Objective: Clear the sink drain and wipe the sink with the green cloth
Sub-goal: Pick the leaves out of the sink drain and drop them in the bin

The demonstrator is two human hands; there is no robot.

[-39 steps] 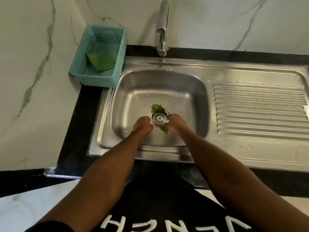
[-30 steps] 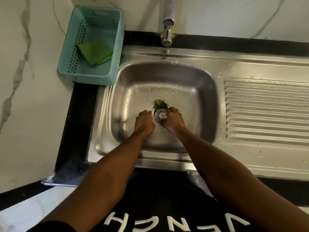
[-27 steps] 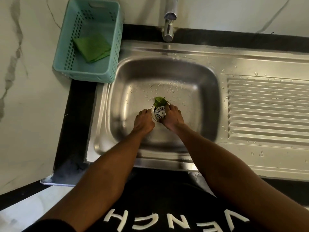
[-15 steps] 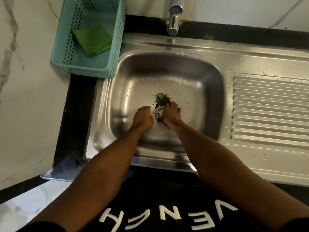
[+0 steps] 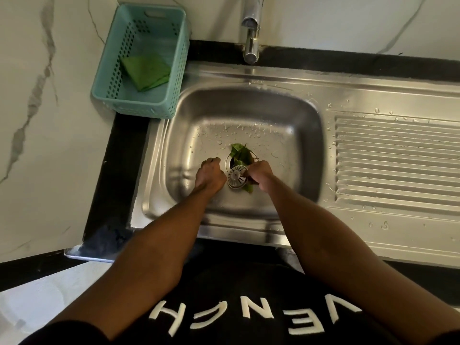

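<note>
**Both hands down at the drain, cloth in the basket**

Your left hand (image 5: 210,176) sits in the steel sink basin (image 5: 293,125), just left of the round metal drain strainer (image 5: 237,180). Its fingers are curled under, knuckles up; can't tell whether they hold anything. It's right next to the strainer's rim, but contact isn't clear.

Your right hand (image 5: 260,171) is on the strainer's right side, fingers bent in toward the rim and the wet green leaves (image 5: 241,153). Looks like a pinch, but whether it's on the strainer edge or a leaf, can't tell, the fingertips are hidden.

The strainer looks shifted toward you, off the drain hole. Most leaves are bunched at its far side over the opening; a smaller green bit (image 5: 249,188) pokes out at the near right, under your right hand.

The folded green cloth (image 5: 146,72) lies inside the teal perforated plastic basket (image 5: 146,108), far left on the black countertop (image 5: 119,170), touching the sink's far-left corner. It's well apart from both hands.

Water drops dot the basin floor past the drain and the ribbed steel drainboard (image 5: 398,158) on the right. The chrome tap (image 5: 252,33) stands at the far edge, spout over the basin rim. White marble-look wall (image 5: 49,120) runs along the left and far side.
</note>
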